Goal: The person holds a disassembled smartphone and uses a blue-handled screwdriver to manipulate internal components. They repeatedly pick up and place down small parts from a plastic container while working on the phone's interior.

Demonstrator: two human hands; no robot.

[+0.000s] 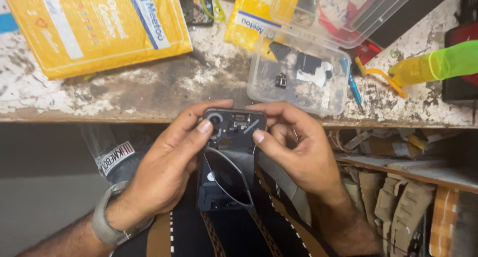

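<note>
Your hands are bare, no gloves and no rings that show, and both forearms are uncovered with dark hair along them. On your left wrist sits a grey-strapped wristwatch with a metal buckle [110,222] (its face is turned away). Your right wrist carries nothing.

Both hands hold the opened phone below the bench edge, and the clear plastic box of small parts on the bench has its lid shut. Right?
Not quite: the head view shows the clear plastic box open, its lid tipped back. Both the left hand and right hand do hold the opened phone.
</note>
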